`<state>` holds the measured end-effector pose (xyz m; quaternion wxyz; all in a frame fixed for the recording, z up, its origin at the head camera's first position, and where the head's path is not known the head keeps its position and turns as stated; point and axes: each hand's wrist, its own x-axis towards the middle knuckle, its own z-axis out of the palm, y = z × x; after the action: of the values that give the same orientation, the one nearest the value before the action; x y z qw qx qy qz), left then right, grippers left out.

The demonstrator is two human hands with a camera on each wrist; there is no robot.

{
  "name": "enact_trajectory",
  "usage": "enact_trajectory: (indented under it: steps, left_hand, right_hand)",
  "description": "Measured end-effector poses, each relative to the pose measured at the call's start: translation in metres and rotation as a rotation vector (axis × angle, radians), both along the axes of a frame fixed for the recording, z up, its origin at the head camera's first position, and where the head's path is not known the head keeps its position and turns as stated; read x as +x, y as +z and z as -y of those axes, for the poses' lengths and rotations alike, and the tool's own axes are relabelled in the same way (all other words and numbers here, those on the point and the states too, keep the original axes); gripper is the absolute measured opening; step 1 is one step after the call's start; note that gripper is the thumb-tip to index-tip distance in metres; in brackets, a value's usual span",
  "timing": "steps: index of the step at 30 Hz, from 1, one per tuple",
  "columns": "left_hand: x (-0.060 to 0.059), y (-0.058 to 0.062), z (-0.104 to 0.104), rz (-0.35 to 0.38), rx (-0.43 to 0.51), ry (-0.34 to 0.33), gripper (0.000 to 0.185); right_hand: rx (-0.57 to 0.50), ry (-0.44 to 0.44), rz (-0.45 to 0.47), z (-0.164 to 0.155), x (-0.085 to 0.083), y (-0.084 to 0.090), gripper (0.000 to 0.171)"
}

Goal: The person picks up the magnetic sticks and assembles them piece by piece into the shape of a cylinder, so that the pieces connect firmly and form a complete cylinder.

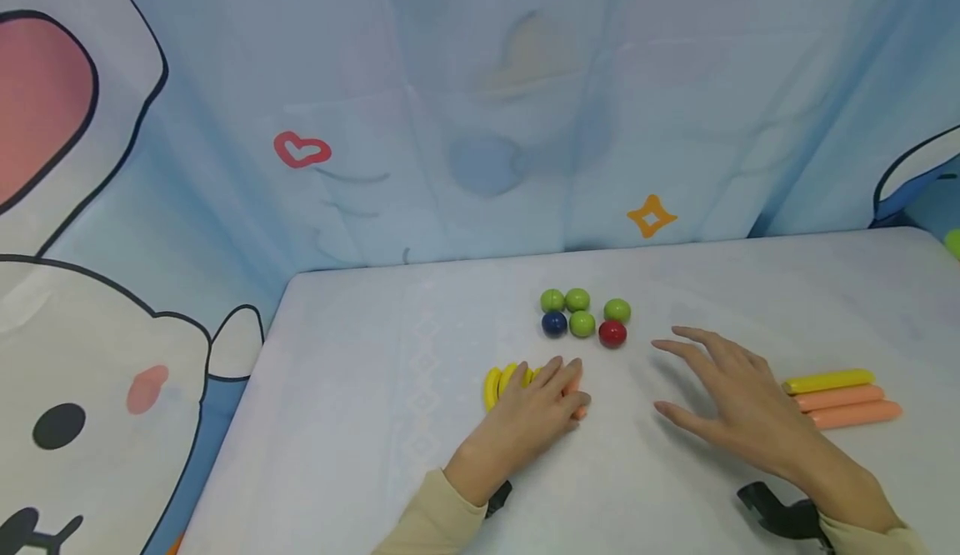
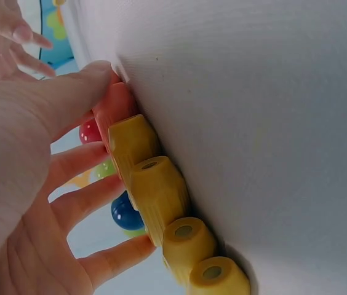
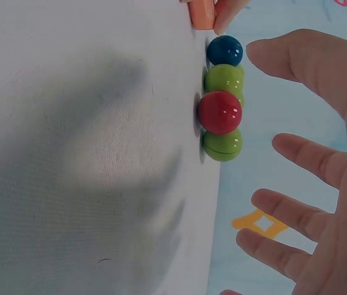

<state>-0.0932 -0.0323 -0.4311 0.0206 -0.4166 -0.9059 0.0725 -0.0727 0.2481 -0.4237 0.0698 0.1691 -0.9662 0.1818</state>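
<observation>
My left hand [image 1: 528, 405] lies over a row of yellow toy bananas [image 1: 492, 388] and an orange toy carrot [image 2: 113, 104] on the white table. In the left wrist view its thumb presses the carrot's near end, while the straight, spread fingers reach along the far side of the row. The palm side covers much of the row in the head view. To the right, my right hand [image 1: 735, 405] hovers over the table with fingers spread, holding nothing. Beyond both hands sit a red ball [image 1: 612, 334], a dark blue ball [image 1: 554, 324] and several green balls [image 1: 582, 324].
Right of my right hand lie another yellow banana [image 1: 828, 381] and two orange carrots [image 1: 855, 415], side by side. A light blue patterned curtain [image 1: 480, 122] hangs behind the table [image 1: 360, 355]. Black straps [image 1: 780, 512] show near the wrists.
</observation>
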Motion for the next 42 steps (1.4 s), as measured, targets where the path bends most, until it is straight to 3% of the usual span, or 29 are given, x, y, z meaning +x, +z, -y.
enact_trajectory:
  steps: [10, 19, 27, 36, 42]
  left_hand:
    - [-0.003, 0.001, 0.025, 0.07, 0.081, 0.02, 0.035]
    - [-0.008, 0.002, 0.06, 0.047, 0.123, 0.026, 0.041]
    - [-0.009, 0.001, 0.087, 0.133, 0.208, 0.049, 0.052]
    - [-0.011, 0.002, 0.083, 0.169, 0.296, 0.088, 0.05]
    - [-0.016, 0.003, 0.075, 0.134, 0.331, 0.226, 0.045]
  right_hand:
    - [0.014, 0.003, 0.048, 0.006, -0.004, 0.0, 0.076]
    - [-0.004, 0.032, 0.037, 0.014, -0.01, -0.001, 0.074]
    - [-0.011, 0.045, 0.049, 0.019, -0.016, 0.002, 0.074]
    - [-0.018, 0.046, 0.059, 0.018, -0.015, 0.0, 0.073]
    - [-0.031, 0.063, 0.046, 0.017, -0.015, 0.001, 0.072]
